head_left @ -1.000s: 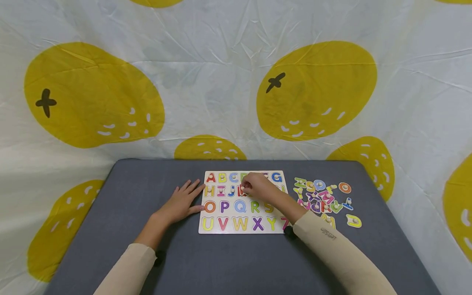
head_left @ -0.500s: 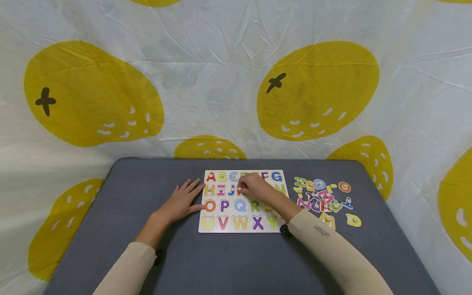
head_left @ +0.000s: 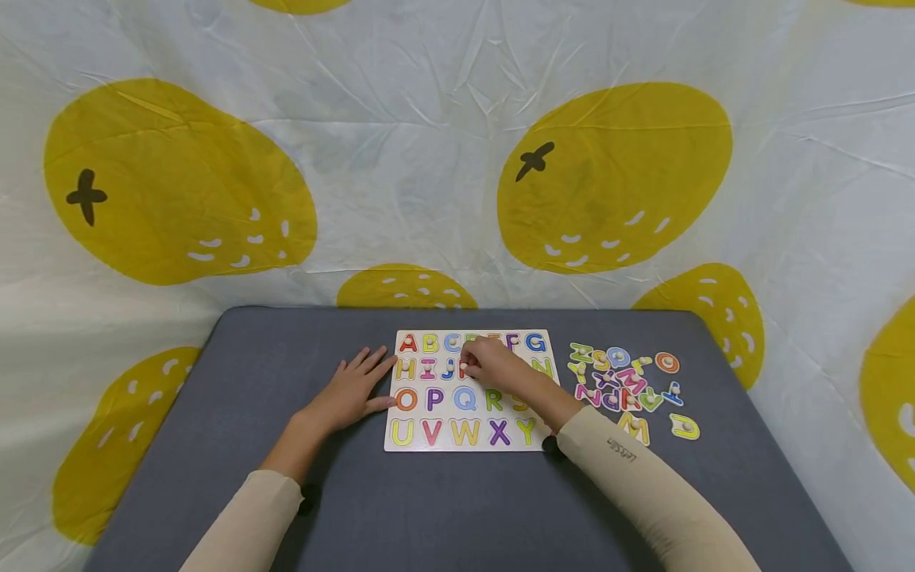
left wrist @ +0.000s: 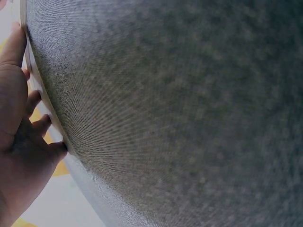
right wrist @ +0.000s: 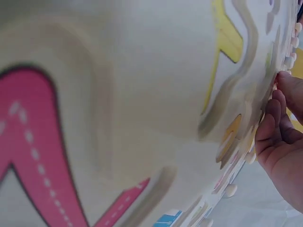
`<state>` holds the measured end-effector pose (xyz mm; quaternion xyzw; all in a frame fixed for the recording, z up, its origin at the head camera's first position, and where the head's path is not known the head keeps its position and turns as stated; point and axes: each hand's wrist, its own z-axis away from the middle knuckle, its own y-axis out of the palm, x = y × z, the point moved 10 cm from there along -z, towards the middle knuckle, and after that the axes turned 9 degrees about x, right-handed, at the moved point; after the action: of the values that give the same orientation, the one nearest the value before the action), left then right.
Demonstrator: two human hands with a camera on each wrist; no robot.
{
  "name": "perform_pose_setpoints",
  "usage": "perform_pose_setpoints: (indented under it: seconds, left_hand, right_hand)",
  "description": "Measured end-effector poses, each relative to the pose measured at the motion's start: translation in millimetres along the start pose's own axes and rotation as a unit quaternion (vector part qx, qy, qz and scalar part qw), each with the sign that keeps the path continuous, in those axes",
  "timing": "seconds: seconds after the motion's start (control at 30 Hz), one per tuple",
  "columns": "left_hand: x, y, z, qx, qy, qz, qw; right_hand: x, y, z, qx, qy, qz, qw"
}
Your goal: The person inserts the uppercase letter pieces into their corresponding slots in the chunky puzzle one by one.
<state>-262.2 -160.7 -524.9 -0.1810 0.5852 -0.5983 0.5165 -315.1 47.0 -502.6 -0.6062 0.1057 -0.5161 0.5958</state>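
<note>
A white alphabet puzzle board (head_left: 445, 438) with rows of coloured letters lies on the table. My right hand (head_left: 500, 369) is over its second row, thumb and fingertips pinching the small knob of a red letter piece (head_left: 462, 373) at the K place, just right of the J. The fingers hide part of that piece. In the right wrist view the right hand (right wrist: 281, 127) is at the board's far side, fingertips together at a red bit. My left hand (head_left: 350, 393) lies with fingers spread by the board's left edge; its fingertips and thumb touch that edge.
Right of the board lies a loose pile of knobbed letter pieces, among them an orange O (head_left: 668, 363), a yellow U (head_left: 685, 427) and a yellow W (head_left: 634, 429). The dark grey table (head_left: 429, 508) meets a white cloth with yellow fruit prints (head_left: 400, 175) behind.
My right hand has shifted slightly left and brought the red letter piece onto the K place; over the last half second it barely moves. The left hand has stayed still.
</note>
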Motion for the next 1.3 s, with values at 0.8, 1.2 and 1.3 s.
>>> perform_pose_setpoints:
  seconds: [0.8,1.2,1.3]
  left_hand:
    - [-4.4,-0.4,2.3,-0.005,0.004,-0.001,1.0]
    - [-3.9,-0.2,2.3,-0.004,0.001,0.001,1.0]
    - [-5.4,0.5,2.4,-0.004,0.002,0.001,1.0]
  right_hand:
    - [-34.4,-37.1,59.2,-0.043,0.004,-0.063,0.997]
    - [-95.7,-62.0,114.1,-0.11,0.047,-0.042,0.9919]
    - [-112.5,-66.2,127.7,-0.121,0.052,-0.042,0.9904]
